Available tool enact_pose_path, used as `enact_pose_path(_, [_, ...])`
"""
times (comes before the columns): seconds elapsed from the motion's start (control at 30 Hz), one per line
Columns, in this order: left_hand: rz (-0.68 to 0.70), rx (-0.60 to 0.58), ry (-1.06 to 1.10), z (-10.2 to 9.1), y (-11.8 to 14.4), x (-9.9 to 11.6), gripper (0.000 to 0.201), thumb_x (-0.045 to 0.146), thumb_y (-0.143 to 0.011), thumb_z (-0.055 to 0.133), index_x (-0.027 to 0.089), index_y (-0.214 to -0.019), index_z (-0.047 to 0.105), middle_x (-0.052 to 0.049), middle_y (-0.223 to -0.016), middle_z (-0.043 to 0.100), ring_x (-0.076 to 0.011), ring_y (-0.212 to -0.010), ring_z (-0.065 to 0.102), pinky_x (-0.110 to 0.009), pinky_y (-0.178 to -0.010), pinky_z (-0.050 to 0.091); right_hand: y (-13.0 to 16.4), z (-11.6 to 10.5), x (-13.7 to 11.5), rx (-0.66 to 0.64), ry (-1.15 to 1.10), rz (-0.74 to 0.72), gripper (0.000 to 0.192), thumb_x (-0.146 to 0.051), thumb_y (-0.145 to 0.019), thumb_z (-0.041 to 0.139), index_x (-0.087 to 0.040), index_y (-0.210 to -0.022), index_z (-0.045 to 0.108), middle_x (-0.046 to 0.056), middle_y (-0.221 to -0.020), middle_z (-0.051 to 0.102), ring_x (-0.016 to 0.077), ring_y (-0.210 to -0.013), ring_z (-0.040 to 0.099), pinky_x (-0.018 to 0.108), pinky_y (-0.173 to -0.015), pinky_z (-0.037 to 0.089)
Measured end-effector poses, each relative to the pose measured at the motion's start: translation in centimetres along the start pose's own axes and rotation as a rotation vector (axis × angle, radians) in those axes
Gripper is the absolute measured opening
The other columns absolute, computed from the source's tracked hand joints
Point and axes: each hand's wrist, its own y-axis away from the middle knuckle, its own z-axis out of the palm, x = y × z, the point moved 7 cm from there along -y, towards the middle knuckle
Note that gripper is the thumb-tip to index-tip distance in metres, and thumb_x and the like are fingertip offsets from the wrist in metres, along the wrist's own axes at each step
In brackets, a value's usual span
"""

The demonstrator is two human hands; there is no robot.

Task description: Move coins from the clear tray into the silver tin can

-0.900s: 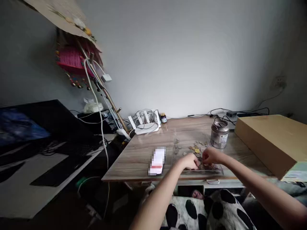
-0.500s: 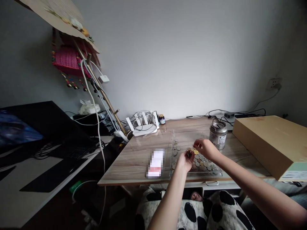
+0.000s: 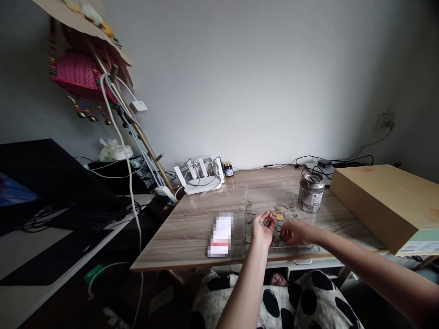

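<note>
L hand (image 3: pixel 262 228) fingers cupping coins (image 3: pixel 267 222) | R hand (image 3: pixel 291 233) fingers pinching in tray (image 3: pixel 310 247), contents unclear

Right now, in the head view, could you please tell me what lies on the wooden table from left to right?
White router with antennas → blurred white card → left hand → right hand → silver metal tin → long brown cardboard box.

Silver and gold coins (image 3: pixel 283 214) lie scattered in clear tray (image 3: pixel 250 192).
</note>
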Motion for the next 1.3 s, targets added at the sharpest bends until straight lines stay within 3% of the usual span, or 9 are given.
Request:
enact_pose_path(0.1, [0.048,0.019,0.043,-0.3,0.1,0.6,0.019,0.019,-0.079,0.039,0.009,-0.075,0.055,-0.009,-0.067,0.056,-0.0128,-0.060,0.057,-0.026,-0.058,0.051,-0.6,0.1,-0.8,-0.029,-0.015,-0.050,0.031,-0.014,-0.057,0.056,-0.018,-0.087,0.063,0.000,-0.071,0.063,0.0095,-0.060,0.053,0.017,-0.052,0.038])
enact_pose_path(0.23, [0.105,0.036,0.065,-0.4,0.3,1.1,0.014,0.016,-0.077,0.041,0.010,-0.075,0.054,-0.007,-0.066,0.056,-0.0112,-0.058,0.057,-0.024,-0.058,0.051,-0.9,0.7,-1.4,-0.131,0.052,-0.069,0.022,-0.010,-0.057,0.051,-0.016,-0.073,0.065,-0.001,-0.063,0.061,0.0086,-0.056,0.051,0.016,-0.049,0.035])
enact_pose_path(0.47, [0.035,-0.011,0.019,0.1,0.3,0.4,0.011,0.012,-0.072,0.045,0.009,-0.074,0.055,-0.011,-0.071,0.059,-0.0143,-0.063,0.060,-0.026,-0.059,0.051,-0.9,0.5,-0.5,-0.235,-0.068,0.010,0.015,-0.012,-0.054,0.051,-0.015,-0.065,0.060,-0.004,-0.049,0.053,0.0069,-0.041,0.044,0.015,-0.039,0.031])
enact_pose_path(0.63, [-0.048,-0.042,-0.027,0.5,0.2,-0.6,0.014,0.013,-0.076,0.042,0.009,-0.073,0.055,-0.011,-0.071,0.060,-0.0158,-0.064,0.060,-0.027,-0.056,0.052,-2.7,-3.9,0.5,0.108,-0.368,0.028,0.020,-0.020,-0.060,0.053,-0.012,-0.076,0.062,0.001,-0.060,0.061,0.0092,-0.049,0.052,0.017,-0.044,0.039])
enact_pose_path(0.83, [-0.036,-0.088,-0.098,1.3,0.6,-0.7,0.012,0.007,-0.075,0.043,0.007,-0.071,0.055,-0.010,-0.069,0.059,-0.0141,-0.064,0.060,-0.026,-0.062,0.053,-4.1,-6.3,-0.2,0.337,-0.158,0.017,0.021,-0.025,-0.065,0.054,-0.014,-0.073,0.070,0.004,-0.063,0.065,0.0133,-0.059,0.057,0.020,-0.052,0.041])
enact_pose_path(0.97, [0.004,-0.102,-0.166,1.1,0.7,-0.6,0.017,0.000,-0.074,0.041,0.006,-0.072,0.056,-0.010,-0.068,0.059,-0.0121,-0.062,0.060,-0.024,-0.061,0.052,-0.4,-11.4,0.3,0.674,-0.058,0.003,0.027,-0.030,-0.073,0.050,-0.016,-0.087,0.068,0.005,-0.077,0.067,0.0138,-0.066,0.058,0.022,-0.060,0.043])
enact_pose_path(1.07, [0.000,-0.131,-0.280,1.2,0.9,-0.8,0.017,-0.003,-0.072,0.043,0.006,-0.075,0.058,-0.011,-0.070,0.061,-0.0113,-0.061,0.060,-0.021,-0.057,0.050,4.1,-16.9,3.7,0.929,0.105,0.258,0.028,-0.031,-0.072,0.049,-0.019,-0.092,0.066,0.005,-0.080,0.066,0.0145,-0.068,0.057,0.023,-0.058,0.042])
enact_pose_path(1.17, [0.009,-0.169,-0.402,1.6,1.3,-0.9,0.013,0.001,-0.070,0.051,0.006,-0.078,0.059,-0.010,-0.070,0.061,-0.0073,-0.053,0.055,-0.015,-0.046,0.042,6.4,-20.2,7.6,0.897,0.267,0.525,0.022,-0.028,-0.065,0.054,-0.022,-0.082,0.067,0.004,-0.079,0.065,0.0162,-0.071,0.056,0.023,-0.058,0.039])
enact_pose_path(1.3, [0.025,-0.218,-0.505,2.2,1.8,-1.0,0.010,0.014,-0.065,0.063,0.007,-0.072,0.059,-0.006,-0.062,0.059,-0.0034,-0.045,0.047,-0.012,-0.035,0.026,5.8,-20.6,10.0,0.753,0.293,0.571,0.020,-0.024,-0.062,0.053,-0.023,-0.075,0.067,0.003,-0.076,0.064,0.0156,-0.070,0.056,0.023,-0.055,0.038])
